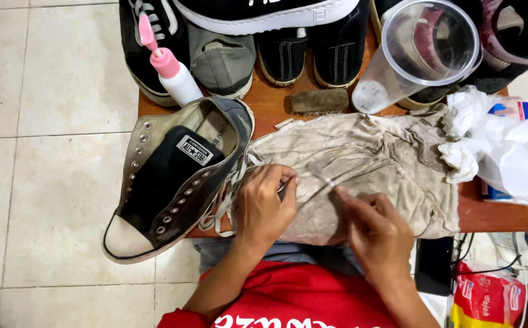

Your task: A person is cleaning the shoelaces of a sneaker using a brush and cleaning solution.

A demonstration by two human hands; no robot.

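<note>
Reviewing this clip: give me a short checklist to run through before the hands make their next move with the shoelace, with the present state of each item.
1. Left hand has hold of the shoelace: ok, fingers pinched on it.
2. Right hand has hold of the lace end: cannot tell, fingertips pinch something too small to make out.
3. Sneaker within reach: ok, it lies by the left hand, overhanging the table edge.
4. Sneaker eyelets free: ok, no lace threaded through them.
5. Work surface covered: ok, the hands rest on a stained cloth.
6. Clutter apart from the hands: ok, plastic cup and spray bottle stand further back.
</note>
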